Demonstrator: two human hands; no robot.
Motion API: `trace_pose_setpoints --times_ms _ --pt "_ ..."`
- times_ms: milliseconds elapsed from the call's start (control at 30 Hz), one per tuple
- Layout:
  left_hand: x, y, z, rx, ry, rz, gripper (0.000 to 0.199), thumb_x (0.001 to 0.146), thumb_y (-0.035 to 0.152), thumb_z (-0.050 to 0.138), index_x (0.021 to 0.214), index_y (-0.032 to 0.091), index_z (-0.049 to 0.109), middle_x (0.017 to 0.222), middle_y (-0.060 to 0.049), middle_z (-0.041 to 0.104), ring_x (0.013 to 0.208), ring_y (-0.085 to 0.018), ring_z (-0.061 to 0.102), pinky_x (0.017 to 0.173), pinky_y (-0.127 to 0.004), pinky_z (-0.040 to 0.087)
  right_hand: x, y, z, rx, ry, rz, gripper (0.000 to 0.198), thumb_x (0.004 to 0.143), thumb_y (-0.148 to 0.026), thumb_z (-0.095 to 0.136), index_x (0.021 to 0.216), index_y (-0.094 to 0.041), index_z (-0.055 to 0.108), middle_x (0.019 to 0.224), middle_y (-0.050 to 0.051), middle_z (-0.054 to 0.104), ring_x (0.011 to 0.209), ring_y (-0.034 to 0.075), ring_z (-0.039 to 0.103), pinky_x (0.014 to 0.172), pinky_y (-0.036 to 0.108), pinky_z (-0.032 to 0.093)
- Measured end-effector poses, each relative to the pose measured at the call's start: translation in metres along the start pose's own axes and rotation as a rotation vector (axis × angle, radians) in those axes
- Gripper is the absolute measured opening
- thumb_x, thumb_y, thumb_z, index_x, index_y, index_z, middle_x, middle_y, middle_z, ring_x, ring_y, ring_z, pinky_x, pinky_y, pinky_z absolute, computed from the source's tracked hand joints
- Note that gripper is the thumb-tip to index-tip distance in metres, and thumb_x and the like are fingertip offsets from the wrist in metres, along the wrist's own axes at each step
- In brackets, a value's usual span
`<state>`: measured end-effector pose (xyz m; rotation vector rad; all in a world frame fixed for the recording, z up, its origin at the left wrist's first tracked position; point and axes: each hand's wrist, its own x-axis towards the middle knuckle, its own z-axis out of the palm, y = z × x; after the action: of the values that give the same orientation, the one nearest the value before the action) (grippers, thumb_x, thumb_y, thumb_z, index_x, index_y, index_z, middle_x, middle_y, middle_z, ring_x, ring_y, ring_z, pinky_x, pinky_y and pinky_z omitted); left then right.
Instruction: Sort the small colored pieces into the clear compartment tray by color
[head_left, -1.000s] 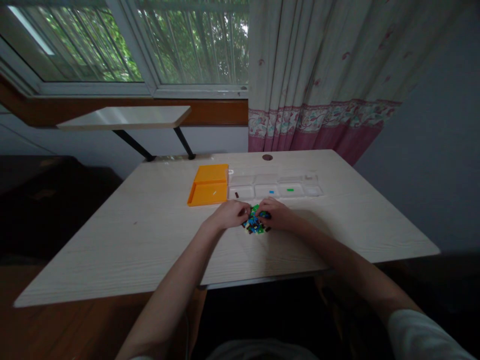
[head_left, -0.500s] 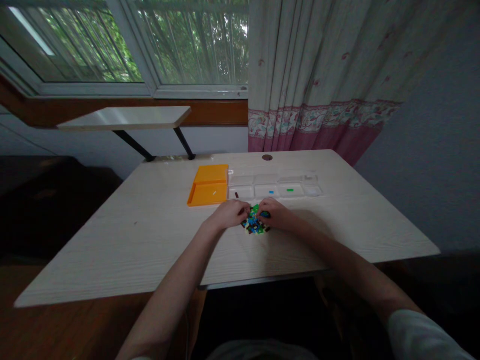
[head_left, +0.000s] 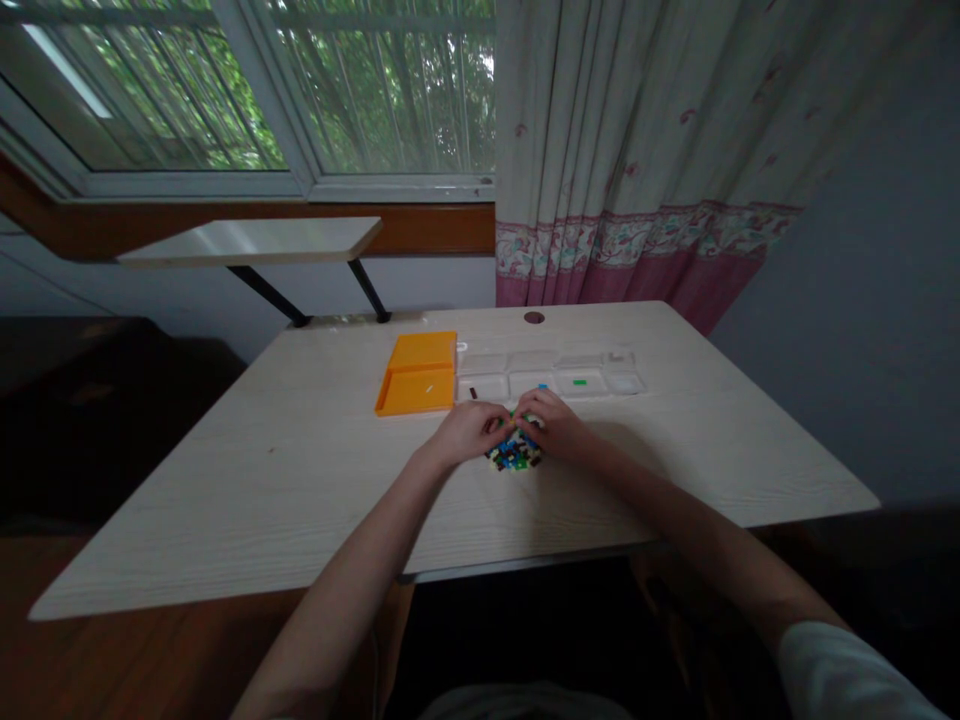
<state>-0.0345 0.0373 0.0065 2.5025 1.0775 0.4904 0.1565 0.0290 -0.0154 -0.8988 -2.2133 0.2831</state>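
A small pile of building bricks (head_left: 514, 455) in blue, green, white, dark brown and yellow lies on the table. Over the pile's far side, my left hand (head_left: 472, 431) and my right hand (head_left: 556, 424) meet at the fingertips. Both are closed in a pinch; something tiny and yellowish shows between them, too small to make out. Just beyond is a clear compartment tray (head_left: 532, 366). Single bricks lie in its near compartments: a dark brown brick (head_left: 473, 393), a blue brick (head_left: 542, 387) partly behind my right hand, and a green brick (head_left: 580, 382).
An open orange case (head_left: 421, 350) adjoins the tray's left end, with a small white brick (head_left: 430, 389) in it. A raised shelf (head_left: 255, 240) on black legs stands at the table's back left. Curtains (head_left: 600, 150) hang behind the table (head_left: 300, 500).
My two hands have come together, fingertips now meeting above the pile. My right hand has shifted slightly up and now partly covers the blue brick in the tray.
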Motion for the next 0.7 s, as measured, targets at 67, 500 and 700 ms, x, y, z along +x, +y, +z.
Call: trace_pose_setpoints --times_ms 67,500,700 --pt "0.0 0.0 0.0 -0.016 0.03 -0.007 0.028 0.083 0.036 0.044 0.082 0.016 0.064 0.057 0.002 0.052 0.052 -0.008 0.045 0.051 -0.018 0.029 -0.001 0.0 -0.001 0.006 0.037 0.024 0.009 0.082 -0.024 0.051 0.086 -0.019 0.057 0.089 0.007 0.056 0.088 0.018 0.05 0.081 0.033 0.04" --pt "-0.001 0.0 -0.002 -0.081 0.11 -0.009 0.028 0.083 0.037 0.046 0.088 0.016 0.064 0.054 0.003 0.051 0.05 -0.008 0.045 0.051 -0.018 0.03 0.0 0.005 -0.003 -0.032 0.153 -0.031 0.012 0.081 -0.03 0.056 0.082 -0.019 0.061 0.08 0.005 0.06 0.079 0.017 0.053 0.074 0.031 0.043" --pt "-0.002 -0.004 -0.004 0.057 0.133 -0.064 0.026 0.083 0.035 0.046 0.095 0.02 0.064 0.06 0.0 0.06 0.055 -0.01 0.052 0.053 -0.019 0.034 0.003 0.007 -0.019 -0.099 0.435 -0.006 0.009 0.081 -0.026 0.056 0.079 -0.02 0.062 0.075 0.004 0.062 0.075 0.015 0.056 0.069 0.029 0.046"
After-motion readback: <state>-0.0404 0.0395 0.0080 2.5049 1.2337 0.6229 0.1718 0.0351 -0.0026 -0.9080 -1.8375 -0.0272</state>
